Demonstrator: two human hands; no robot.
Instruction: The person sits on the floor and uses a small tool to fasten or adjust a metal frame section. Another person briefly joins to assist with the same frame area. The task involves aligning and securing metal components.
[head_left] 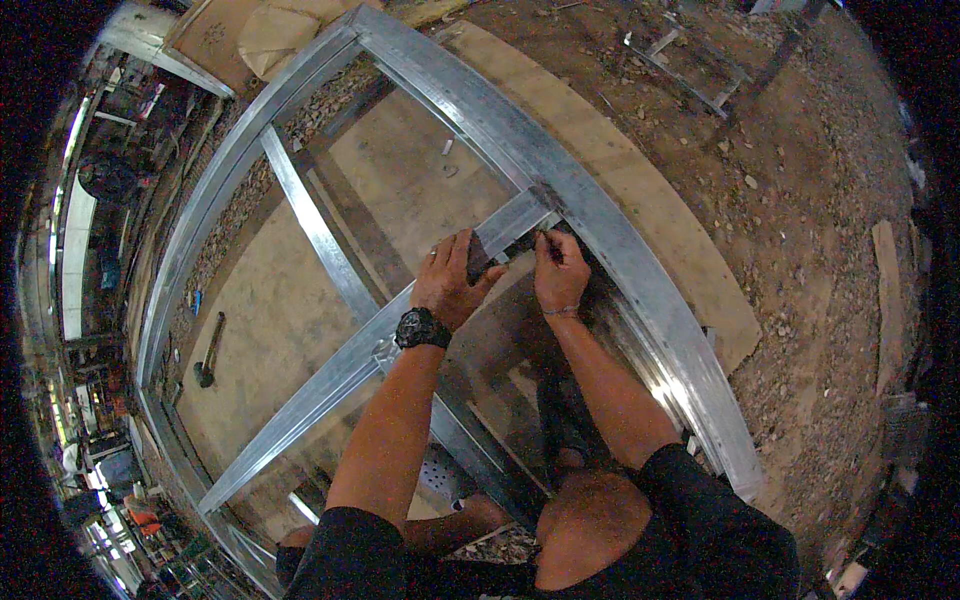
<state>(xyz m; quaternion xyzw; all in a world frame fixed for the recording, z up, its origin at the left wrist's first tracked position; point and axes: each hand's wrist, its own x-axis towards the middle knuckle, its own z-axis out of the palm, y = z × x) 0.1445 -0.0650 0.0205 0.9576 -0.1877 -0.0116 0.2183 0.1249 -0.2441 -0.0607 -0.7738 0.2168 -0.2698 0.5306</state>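
Note:
A large silvery metal frame (590, 180) with crossing bars spreads out in front of me. My left hand (448, 285) lies on the long crossbar (310, 413), its fingers apart and bent over the bar, with a dark watch at the wrist. Close to the joint where that bar meets the right-hand side of the frame, my right hand (560, 268) is closed in a pinch against the bar's edge. Whatever sits between its fingertips is too small and dark to make out. A second bar (315, 225) crosses the first near my left wrist.
A hammer-like tool (210, 350) lies on the board (260, 340) beneath the frame, at the left. Another flat board (640, 190) extends past the frame's right side onto stony ground. A small metal stand (690, 70) is at the far right. Cluttered gear lines the left edge.

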